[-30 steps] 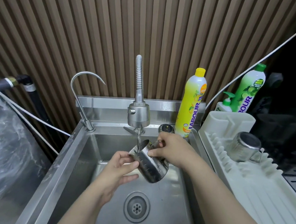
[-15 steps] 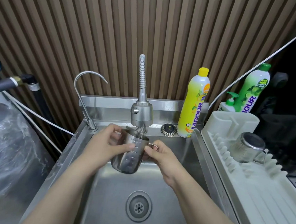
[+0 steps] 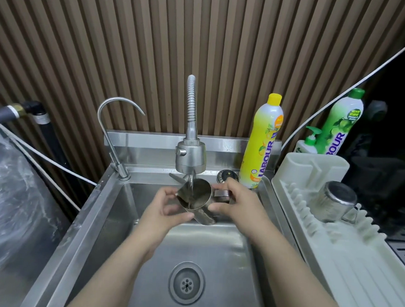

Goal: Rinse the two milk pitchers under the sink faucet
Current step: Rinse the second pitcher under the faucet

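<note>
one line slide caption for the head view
Left hand and right hand hold a tilted milk pitcher under the running faucet above the sink; a second pitcher rests on the drying rack.

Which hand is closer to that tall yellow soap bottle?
The right hand, holding the pitcher by its handle just in front of the yellow bottle. The left hand grips the pitcher's other side, farther away.

the left hand [image 3: 168, 212] covers the lower wall of the pitcher [image 3: 195, 196]; the right hand [image 3: 237, 203] hides most of its handle; the drying rack [image 3: 313, 160] hides the base of the green bottle [image 3: 341, 122].
</note>
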